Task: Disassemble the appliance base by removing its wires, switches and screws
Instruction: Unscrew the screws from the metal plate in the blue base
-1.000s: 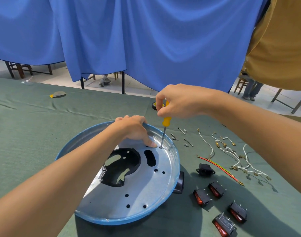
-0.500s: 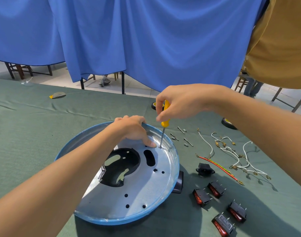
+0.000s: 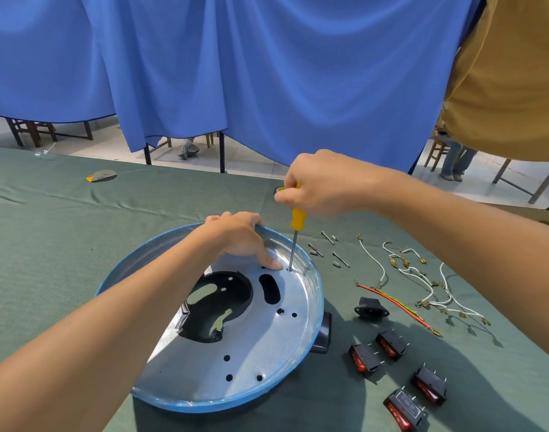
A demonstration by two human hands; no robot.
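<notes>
Yellow-handled screwdriver gripped upright by right hand, tip at hole in appliance base near far rim. Left hand grips that rim, thumb pressed inside base. Right of base on green bench: switches, wires, loose screws.

Lighting: bright, even daylight. Shadows: soft, falling toward the counter's near-right corner (clearest beside switches and wires). Glare: sheen on base rim. Focus: sharp; wide-angle bending at edges.

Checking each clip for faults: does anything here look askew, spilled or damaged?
Nothing stands out. The screwdriver stands nearly upright in the base, gripped by the right hand; switches, wires and screws lie sorted beside it.
</notes>
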